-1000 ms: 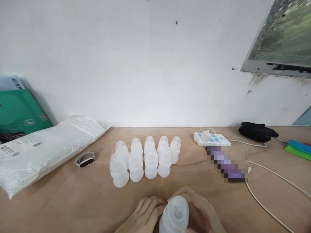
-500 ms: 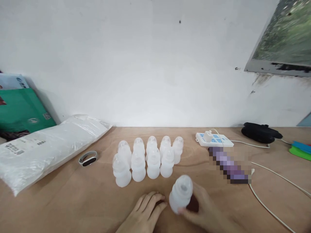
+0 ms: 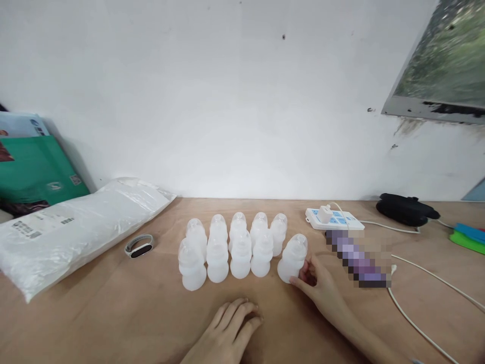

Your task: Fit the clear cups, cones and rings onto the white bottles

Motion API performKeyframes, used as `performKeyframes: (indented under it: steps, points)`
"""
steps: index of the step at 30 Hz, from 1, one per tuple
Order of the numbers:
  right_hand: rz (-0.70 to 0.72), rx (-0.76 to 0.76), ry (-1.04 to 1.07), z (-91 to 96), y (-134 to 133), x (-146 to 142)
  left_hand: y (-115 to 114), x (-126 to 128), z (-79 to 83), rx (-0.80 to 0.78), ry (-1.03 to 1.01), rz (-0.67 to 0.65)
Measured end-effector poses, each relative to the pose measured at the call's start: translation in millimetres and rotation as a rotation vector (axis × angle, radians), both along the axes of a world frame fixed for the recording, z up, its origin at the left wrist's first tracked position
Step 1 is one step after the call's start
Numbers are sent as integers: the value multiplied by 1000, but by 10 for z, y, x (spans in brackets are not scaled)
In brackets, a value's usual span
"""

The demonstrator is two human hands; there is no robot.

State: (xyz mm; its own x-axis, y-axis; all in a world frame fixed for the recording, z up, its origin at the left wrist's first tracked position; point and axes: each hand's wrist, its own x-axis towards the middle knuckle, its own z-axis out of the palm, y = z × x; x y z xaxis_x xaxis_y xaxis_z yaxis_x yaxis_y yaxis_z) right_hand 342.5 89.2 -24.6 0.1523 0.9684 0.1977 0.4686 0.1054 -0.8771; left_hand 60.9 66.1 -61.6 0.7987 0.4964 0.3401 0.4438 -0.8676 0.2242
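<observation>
A white plastic bottle with a clear domed cap [image 3: 292,260] is at the right end of the front row, tilted slightly to the right. My right hand [image 3: 316,283] grips its right side low down, thumb in front and fingers behind. Several matching bottles stand upright in two rows to its left, among them a front bottle [image 3: 240,258] and a left-end bottle [image 3: 192,268]. My left hand [image 3: 235,323] rests on the table in front of the rows, fingers stretched out and holding nothing.
On the wooden table [image 3: 94,313], a white plastic package [image 3: 91,217] and a grey wristband [image 3: 140,246] lie left. To the right are a power strip [image 3: 335,219], a pixelated purple item [image 3: 358,258], a black case [image 3: 407,208] and a white cable [image 3: 413,321].
My right hand has carried the bottle away from me and slightly right, from beside my left hand to the end of the front row. My left hand has stayed put.
</observation>
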Motion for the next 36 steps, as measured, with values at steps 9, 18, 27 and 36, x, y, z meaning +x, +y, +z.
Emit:
performKeyframes:
  steps: [9, 18, 27, 36]
  points:
    - [161, -30, -179, 50, -49, -4, 13, -23, 35, 22, 3, -18]
    - [269, 7, -403, 93, -71, 28, 40, -115, 754, -292, 42, -94]
    - [181, 154, -685, 85, -63, 196, 86, -169, 877, -320, 155, -56]
    - [534, 108, -849, 123, -330, -231, 98, -130, 702, -301, 166, 102]
